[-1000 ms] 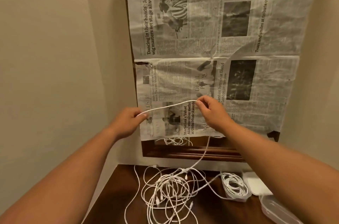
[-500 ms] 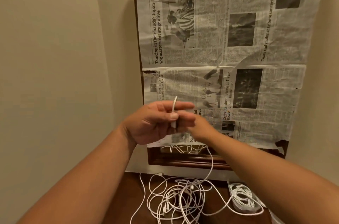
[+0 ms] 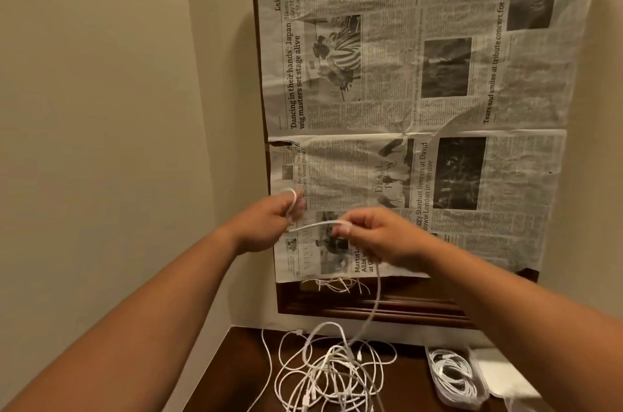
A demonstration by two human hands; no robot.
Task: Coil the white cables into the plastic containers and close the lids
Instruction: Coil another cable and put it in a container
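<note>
I hold one white cable (image 3: 317, 225) up in front of the newspaper. My left hand (image 3: 269, 221) grips a small loop of it that sticks up above the fingers. My right hand (image 3: 374, 236) pinches the same cable a short span to the right. From my right hand the cable hangs down to a tangled pile of white cables (image 3: 330, 374) on the dark wooden table (image 3: 229, 378). A clear plastic container (image 3: 453, 378) at the lower right holds a coiled white cable, and its lid is off.
Newspaper sheets (image 3: 421, 108) cover a dark wooden frame (image 3: 371, 308) on the wall behind the table. A flat white lid (image 3: 505, 376) lies right of the container. Beige walls close in the corner on the left.
My hands were together half a second ago; now they have drawn apart, with a loop in my left hand and a short stretch of cable between them. The view has shifted left.
</note>
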